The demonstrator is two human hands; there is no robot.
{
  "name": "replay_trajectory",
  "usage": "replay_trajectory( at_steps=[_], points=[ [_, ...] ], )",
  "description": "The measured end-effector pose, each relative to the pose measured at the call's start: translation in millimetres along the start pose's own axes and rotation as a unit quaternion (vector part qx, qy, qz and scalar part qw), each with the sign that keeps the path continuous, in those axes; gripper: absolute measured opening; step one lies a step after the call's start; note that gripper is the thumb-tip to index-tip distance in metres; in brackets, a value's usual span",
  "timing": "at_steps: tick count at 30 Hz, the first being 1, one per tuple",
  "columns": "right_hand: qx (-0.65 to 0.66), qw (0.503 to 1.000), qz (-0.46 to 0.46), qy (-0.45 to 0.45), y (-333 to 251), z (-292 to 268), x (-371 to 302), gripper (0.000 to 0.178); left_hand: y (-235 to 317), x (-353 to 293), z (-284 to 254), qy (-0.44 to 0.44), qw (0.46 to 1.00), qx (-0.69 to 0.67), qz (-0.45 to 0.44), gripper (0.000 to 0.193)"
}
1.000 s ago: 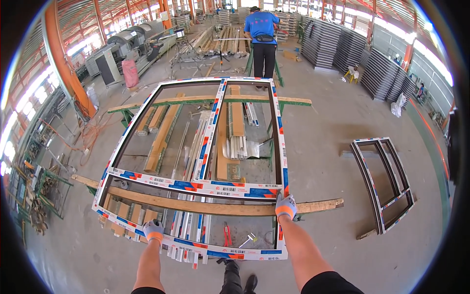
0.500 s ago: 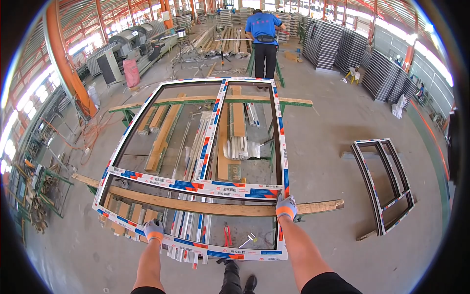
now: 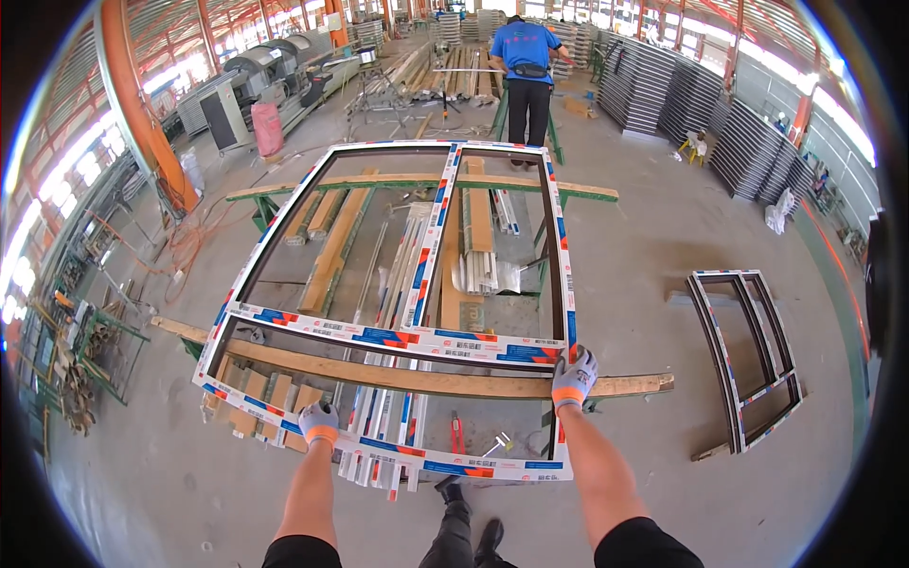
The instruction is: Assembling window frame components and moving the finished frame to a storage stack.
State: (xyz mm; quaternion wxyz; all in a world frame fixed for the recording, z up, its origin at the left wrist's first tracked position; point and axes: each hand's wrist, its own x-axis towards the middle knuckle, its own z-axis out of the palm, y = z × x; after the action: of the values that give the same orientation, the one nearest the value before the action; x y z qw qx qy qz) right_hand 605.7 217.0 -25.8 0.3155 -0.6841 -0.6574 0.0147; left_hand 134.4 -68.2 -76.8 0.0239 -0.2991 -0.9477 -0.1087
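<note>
A large window frame (image 3: 379, 333), dark with white, blue and orange protective film, lies across two wooden-topped trestles in front of me. My left hand (image 3: 319, 421), in a grey glove with an orange cuff, is closed on its near rail, left of the middle. On the right side rail, close to where the crossbar joins it, my right hand (image 3: 575, 378) grips with a matching glove. Some fingers of both hands are hidden. The near trestle beam (image 3: 436, 380) passes under the frame and sticks out past my right hand.
Red-handled pliers (image 3: 457, 434) and a hammer-like tool (image 3: 498, 443) show through the frame's near opening. Profiles (image 3: 327, 251) lie beneath it. A smaller frame (image 3: 746, 360) lies at right. Beyond the far trestle (image 3: 587, 191) a person in blue (image 3: 526, 52) stands facing away. Stacked frames (image 3: 634, 85) stand at back right.
My view has shifted, so the frame and trestles sit slightly higher and further right. My feet have shifted a little. Both hands still hold the frame in about the same places.
</note>
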Motion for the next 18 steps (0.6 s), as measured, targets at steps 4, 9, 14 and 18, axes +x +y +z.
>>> replay_trajectory(
  at_steps=[4, 9, 14, 18],
  points=[
    [0.099, 0.919, -0.271, -0.268, -112.2, -90.8, 5.9, 0.026, -0.8, 1.4, -4.3, 0.009, 0.999, 0.020, 0.023, 0.033],
    [0.065, 0.650, -0.658, -0.375, -256.7, -292.5, -27.0, 0.033, -10.8, -7.7, -14.7, 0.033, 0.999, 0.007, 0.033, 0.033],
    [0.236, 0.631, -0.645, -0.360, -261.6, -325.8, -43.5, 0.031, -12.3, -17.9, -17.9, 0.008, 0.999, 0.001, 0.035, 0.031],
    [0.217, 0.634, -0.649, -0.360, -272.0, -335.2, -57.2, 0.030, -18.5, -18.1, -19.3, 0.013, 0.999, 0.002, 0.034, 0.032]
  ],
)
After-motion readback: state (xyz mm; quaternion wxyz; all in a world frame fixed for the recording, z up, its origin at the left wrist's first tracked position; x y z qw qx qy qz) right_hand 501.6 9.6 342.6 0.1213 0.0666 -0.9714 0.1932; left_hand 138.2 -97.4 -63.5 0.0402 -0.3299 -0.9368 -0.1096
